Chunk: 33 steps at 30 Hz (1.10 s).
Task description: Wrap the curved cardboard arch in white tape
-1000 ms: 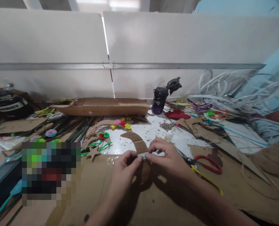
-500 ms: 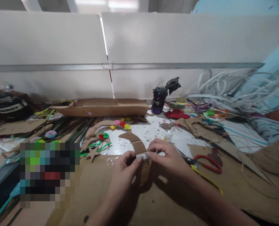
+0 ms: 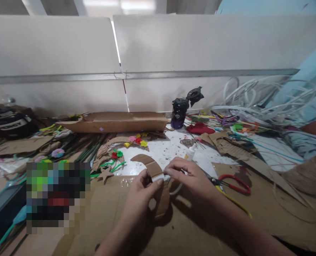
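A brown cardboard crescent point(image 3: 151, 165) is tilted between my hands, above a cardboard sheet. Around its middle runs a white strip point(image 3: 158, 178). My left hand point(image 3: 140, 193) grips the crescent from the left, its thumb pressing on the strip. On the other side, my right hand point(image 3: 192, 177) pinches the strip beside the crescent's edge; its fingertips are partly hidden. A loose curve of the strip hangs below the right fingers. Close behind the right hand stands a white glue bottle point(image 3: 190, 152).
Red-handled scissors point(image 3: 234, 184) lie to the right. A small cardboard star point(image 3: 105, 175) and pipe-cleaner flowers point(image 3: 138, 140) are at left. Behind are a long cardboard boat shape point(image 3: 120, 124) and a dark tumbler point(image 3: 179, 113). White tubing point(image 3: 254, 94) coils at the far right.
The crescent has tipped slightly, its upper point moving left and its lower end coming nearer. A loose curve of white strip now shows below my right hand.
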Available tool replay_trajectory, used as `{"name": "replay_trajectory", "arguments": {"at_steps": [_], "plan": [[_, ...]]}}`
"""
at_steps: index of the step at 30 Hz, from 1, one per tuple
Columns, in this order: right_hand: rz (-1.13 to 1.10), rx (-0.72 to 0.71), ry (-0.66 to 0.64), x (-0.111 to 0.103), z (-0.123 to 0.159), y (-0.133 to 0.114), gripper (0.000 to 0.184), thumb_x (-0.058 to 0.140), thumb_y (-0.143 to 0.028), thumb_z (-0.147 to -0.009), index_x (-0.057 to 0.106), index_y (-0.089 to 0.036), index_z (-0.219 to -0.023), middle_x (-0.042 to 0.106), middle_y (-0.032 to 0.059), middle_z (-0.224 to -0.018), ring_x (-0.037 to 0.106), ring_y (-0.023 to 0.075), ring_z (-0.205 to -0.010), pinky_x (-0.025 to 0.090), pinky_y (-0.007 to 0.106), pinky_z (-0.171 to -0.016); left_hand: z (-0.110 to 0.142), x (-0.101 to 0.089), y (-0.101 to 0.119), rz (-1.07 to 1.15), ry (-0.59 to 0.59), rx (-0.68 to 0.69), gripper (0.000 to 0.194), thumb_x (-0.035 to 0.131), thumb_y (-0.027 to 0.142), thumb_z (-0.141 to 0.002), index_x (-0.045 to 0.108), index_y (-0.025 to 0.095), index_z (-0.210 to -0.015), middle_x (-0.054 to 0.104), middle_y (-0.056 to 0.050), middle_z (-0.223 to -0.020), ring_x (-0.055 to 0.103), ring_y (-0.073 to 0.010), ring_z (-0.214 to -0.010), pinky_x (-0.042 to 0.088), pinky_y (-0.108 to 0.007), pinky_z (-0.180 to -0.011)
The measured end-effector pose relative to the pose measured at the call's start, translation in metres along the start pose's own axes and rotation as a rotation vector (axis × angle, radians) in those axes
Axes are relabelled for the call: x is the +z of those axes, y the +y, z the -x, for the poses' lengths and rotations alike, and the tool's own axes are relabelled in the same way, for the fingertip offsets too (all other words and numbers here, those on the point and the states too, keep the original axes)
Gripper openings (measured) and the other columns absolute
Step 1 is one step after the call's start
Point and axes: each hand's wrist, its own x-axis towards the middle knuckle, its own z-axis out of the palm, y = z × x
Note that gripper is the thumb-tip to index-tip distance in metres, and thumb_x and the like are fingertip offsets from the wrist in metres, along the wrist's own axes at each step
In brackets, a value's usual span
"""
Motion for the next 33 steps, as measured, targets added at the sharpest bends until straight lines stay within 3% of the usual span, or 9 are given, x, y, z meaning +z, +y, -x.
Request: {"name": "replay_trajectory", "arguments": {"at_steps": [4,7,12,15,18,23,28,33], "plan": [[0.036,-0.001,0.003,-0.005,0.000,0.005,0.013,0.064,-0.029,-0.085,0.074,-0.022,-0.087,0.072,0.0058,-0.092,0.064,0.0249,-0.091,0.046,0.037,-0.084,0.006,0.007,0.007,0.018,0.038,0.014,0.032,0.083,0.025,-0.079,0.074,0.018,-0.109,0.076,-0.012,-0.106,0.068,-0.0265,-0.097,0.051,-0.036,-0.085],[0.087,-0.010,-0.001,-0.006,0.000,0.007,0.014,0.063,-0.022,-0.079,0.074,-0.021,-0.088,0.073,0.0049,-0.091,0.065,0.0241,-0.090,0.046,0.036,-0.083,0.008,0.010,0.009,0.019,0.062,0.034,0.030,0.082,0.022,-0.078,0.074,0.018,-0.107,0.077,-0.012,-0.105,0.069,-0.0254,-0.094,0.051,-0.035,-0.085],[0.230,-0.091,0.058,-0.017,0.005,0.007,0.019,0.062,-0.025,-0.086,0.075,-0.022,-0.100,0.074,0.0070,-0.105,0.066,0.0262,-0.104,0.047,0.040,-0.094,0.006,0.008,0.007,-0.006,0.099,0.034,0.027,0.083,0.024,-0.077,0.073,0.018,-0.101,0.075,-0.010,-0.094,0.068,-0.0222,-0.083,0.052,-0.032,-0.076],[0.405,-0.075,0.136,-0.040,0.020,0.014,0.022,0.058,-0.028,-0.092,0.074,-0.023,-0.106,0.073,0.0094,-0.113,0.065,0.0287,-0.111,0.046,0.044,-0.099,0.006,0.008,0.007,-0.029,0.142,-0.016,0.031,0.084,0.028,-0.076,0.072,0.018,-0.103,0.074,-0.008,-0.090,0.068,-0.0207,-0.077,0.051,-0.029,-0.067],[0.610,0.030,0.171,-0.071,0.045,0.027,0.026,0.053,-0.030,-0.095,0.074,-0.022,-0.108,0.073,0.0112,-0.114,0.066,0.0304,-0.109,0.049,0.046,-0.094,0.007,0.011,0.009,-0.030,0.175,-0.083,0.034,0.086,0.031,-0.074,0.071,0.021,-0.104,0.072,-0.005,-0.086,0.065,-0.0171,-0.066,0.048,-0.026,-0.058],[0.828,0.206,0.115,-0.107,0.088,0.050,0.032,0.050,-0.026,-0.094,0.073,-0.022,-0.116,0.072,0.0132,-0.117,0.066,0.0324,-0.110,0.051,0.047,-0.094,0.011,0.019,0.012,-0.039,0.213,-0.112,0.033,0.084,0.033,-0.077,0.069,0.024,-0.105,0.073,-0.003,-0.088,0.063,-0.0138,-0.062,0.046,-0.023,-0.056],[0.872,0.261,0.029,-0.111,0.105,0.065,0.048,0.053,-0.015,-0.087,0.067,-0.024,-0.131,0.070,0.0133,-0.125,0.067,0.0308,-0.113,0.054,0.044,-0.093,0.012,0.020,0.013,-0.032,0.269,-0.139,0.038,0.089,0.031,-0.070,0.069,0.023,-0.102,0.074,-0.003,-0.082,0.065,-0.0159,-0.060,0.046,-0.024,-0.055],[0.867,0.247,0.036,-0.109,0.104,0.068,0.047,0.052,-0.014,-0.083,0.071,-0.022,-0.126,0.075,0.0123,-0.119,0.069,0.0325,-0.110,0.055,0.047,-0.094,0.014,0.017,0.012,0.021,0.250,-0.183,0.043,0.089,0.032,-0.071,0.068,0.023,-0.107,0.073,-0.004,-0.085,0.065,-0.0161,-0.063,0.045,-0.024,-0.055]]}}
